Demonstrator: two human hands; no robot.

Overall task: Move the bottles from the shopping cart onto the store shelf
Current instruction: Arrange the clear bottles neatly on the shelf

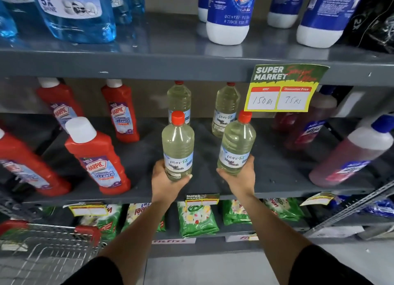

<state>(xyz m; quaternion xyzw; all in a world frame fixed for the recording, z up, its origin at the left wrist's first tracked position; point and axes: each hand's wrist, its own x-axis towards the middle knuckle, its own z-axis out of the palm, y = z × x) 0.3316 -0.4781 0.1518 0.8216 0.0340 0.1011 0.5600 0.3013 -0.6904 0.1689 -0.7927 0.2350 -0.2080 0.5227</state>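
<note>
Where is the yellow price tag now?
In the head view, the yellow price tag hangs from the upper shelf edge, right of centre, above the right hand's bottle.

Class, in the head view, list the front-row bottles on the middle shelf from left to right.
Red Harpic bottle → bleach bottle in left hand → bleach bottle in right hand → pink bottle with blue cap.

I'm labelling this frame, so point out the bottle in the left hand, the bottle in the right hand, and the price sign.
left-hand bottle (178, 148): head view, clear body.
right-hand bottle (237, 145): head view, clear body.
price sign (281, 88): head view, centre.
</note>
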